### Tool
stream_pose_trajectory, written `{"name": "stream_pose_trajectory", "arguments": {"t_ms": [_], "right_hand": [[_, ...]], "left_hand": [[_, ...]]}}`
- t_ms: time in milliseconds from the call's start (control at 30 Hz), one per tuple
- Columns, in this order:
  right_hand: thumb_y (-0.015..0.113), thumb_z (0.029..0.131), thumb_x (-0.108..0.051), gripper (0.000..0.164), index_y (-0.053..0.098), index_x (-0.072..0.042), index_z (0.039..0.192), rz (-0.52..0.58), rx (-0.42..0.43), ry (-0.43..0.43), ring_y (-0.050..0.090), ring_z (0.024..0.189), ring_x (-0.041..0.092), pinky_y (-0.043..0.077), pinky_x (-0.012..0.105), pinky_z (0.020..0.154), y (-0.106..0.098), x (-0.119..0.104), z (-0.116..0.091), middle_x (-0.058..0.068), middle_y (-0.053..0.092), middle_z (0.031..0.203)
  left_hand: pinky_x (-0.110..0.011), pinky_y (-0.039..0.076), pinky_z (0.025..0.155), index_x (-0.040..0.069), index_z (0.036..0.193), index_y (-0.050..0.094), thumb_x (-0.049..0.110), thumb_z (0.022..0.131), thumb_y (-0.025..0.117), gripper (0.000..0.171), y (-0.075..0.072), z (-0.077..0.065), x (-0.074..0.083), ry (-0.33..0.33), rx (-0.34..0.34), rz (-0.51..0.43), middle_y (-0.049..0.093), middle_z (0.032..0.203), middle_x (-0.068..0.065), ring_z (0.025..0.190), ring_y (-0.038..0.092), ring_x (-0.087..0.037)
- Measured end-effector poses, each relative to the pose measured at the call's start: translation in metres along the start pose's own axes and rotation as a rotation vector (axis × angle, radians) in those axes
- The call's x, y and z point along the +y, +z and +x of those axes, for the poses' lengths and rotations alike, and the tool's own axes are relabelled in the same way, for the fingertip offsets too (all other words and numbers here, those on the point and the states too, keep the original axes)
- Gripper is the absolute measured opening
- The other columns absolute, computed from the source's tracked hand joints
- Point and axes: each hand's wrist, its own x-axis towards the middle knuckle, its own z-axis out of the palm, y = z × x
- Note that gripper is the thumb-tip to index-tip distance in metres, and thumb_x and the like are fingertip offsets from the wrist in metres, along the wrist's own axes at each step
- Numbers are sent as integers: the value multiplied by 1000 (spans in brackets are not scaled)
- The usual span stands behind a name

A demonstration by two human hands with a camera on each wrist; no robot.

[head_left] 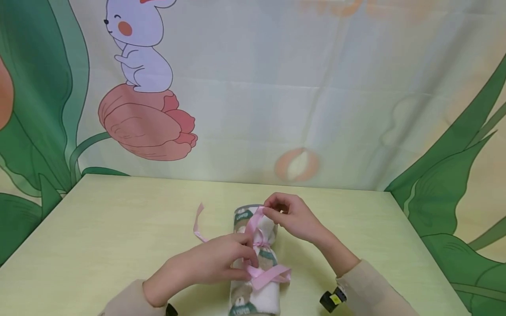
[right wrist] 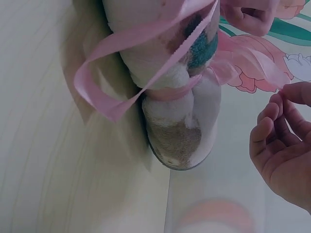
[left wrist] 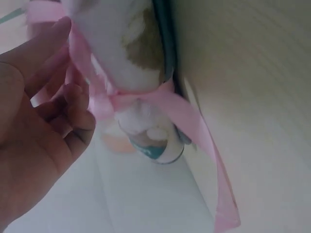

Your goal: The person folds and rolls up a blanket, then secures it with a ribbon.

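A rolled towel [head_left: 264,299] with bear prints and dark green patches lies lengthwise on the table. A pink ribbon [head_left: 272,276] circles its middle and cinches it, most plainly in the left wrist view. My left hand [head_left: 211,260] is over the towel's near half and pinches the ribbon between thumb and fingers. Beyond it, my right hand [head_left: 294,216] pinches another length of ribbon at the towel's far end, drawn up from the tie. In the right wrist view, a loose ribbon loop [right wrist: 97,99] hangs beside the towel [right wrist: 175,136].
One loose ribbon tail [head_left: 199,221] sticks out left of the towel. The pale wooden-look table [head_left: 118,219] ends at a printed cloth backdrop [head_left: 245,96] with a rabbit and flowers. A black strap device [head_left: 333,299] sits at my right wrist.
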Motion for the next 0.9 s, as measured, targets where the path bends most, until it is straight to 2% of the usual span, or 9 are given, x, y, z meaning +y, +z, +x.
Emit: {"name": "stream_pose_trajectory", "arguments": {"t_ms": [100, 233, 300, 433, 500, 600, 733, 800, 900], "right_hand": [[68, 100, -16, 5, 71, -12, 101, 4, -8, 2, 60, 77, 21, 51, 29, 62, -1, -1, 0, 14, 68, 92], [68, 100, -17, 6, 71, -12, 100, -5, -13, -1, 60, 77, 21, 51, 29, 63, -3, -2, 1, 15, 68, 92], [68, 101, -17, 6, 71, -12, 100, -11, -16, -4, 60, 78, 21, 50, 29, 63, -4, -2, 1, 15, 68, 92], [68, 101, -18, 6, 71, -13, 101, -16, -26, -11, 60, 79, 21, 49, 29, 64, -5, -3, 2, 13, 68, 93], [68, 101, -18, 7, 71, -13, 102, -14, -35, -15, 60, 79, 21, 50, 30, 64, -5, -5, 2, 14, 68, 93], [68, 101, -18, 7, 71, -12, 101, -5, -42, -18, 60, 78, 22, 52, 30, 64, -5, -7, 2, 15, 68, 93], [69, 101, -18, 6, 71, -13, 100, -5, -41, -9, 61, 77, 21, 53, 31, 64, -6, -9, 2, 17, 68, 92], [69, 100, -18, 6, 71, -13, 100, -7, -41, -4, 61, 77, 21, 53, 31, 65, -6, -9, 2, 17, 68, 92], [69, 100, -18, 6, 71, -13, 100, -7, -43, -3, 61, 77, 21, 54, 33, 65, -6, -10, 2, 17, 68, 91]], "left_hand": [[-17, 47, 78, 16, 93, 73, 17, 93, 78, 6, 7, 7, 3, 40, 63, 18, 55, 91, 10, 83, 53, -3], [-16, 45, 67, 16, 90, 69, 15, 95, 76, 9, 15, 14, 6, 19, 239, -43, 56, 82, 12, 74, 52, -3], [-16, 46, 65, 13, 94, 69, 15, 95, 76, 7, 19, 17, 8, 12, 300, -78, 58, 82, 10, 73, 53, -6], [-16, 49, 70, 7, 106, 71, 14, 94, 77, 16, 21, 16, 8, 14, 310, -91, 62, 99, 1, 80, 58, -9], [-17, 50, 70, 7, 107, 70, 11, 93, 78, 17, 20, 14, 7, 2, 318, -89, 61, 102, -1, 80, 58, -9], [-20, 48, 65, 12, 96, 67, 10, 90, 80, 15, 15, 11, 2, -63, 397, -83, 59, 90, 4, 74, 55, -8], [-24, 44, 59, 19, 79, 56, 13, 87, 82, 28, 7, 6, -8, -202, 502, -32, 53, 72, 8, 65, 48, -6], [-25, 43, 60, 19, 78, 55, 12, 85, 82, 29, 4, 2, -12, -265, 504, -12, 52, 71, 7, 64, 46, -6], [-26, 44, 62, 15, 85, 60, 12, 84, 83, 23, 1, -1, -17, -317, 458, -41, 55, 75, 5, 64, 47, -7]]}}
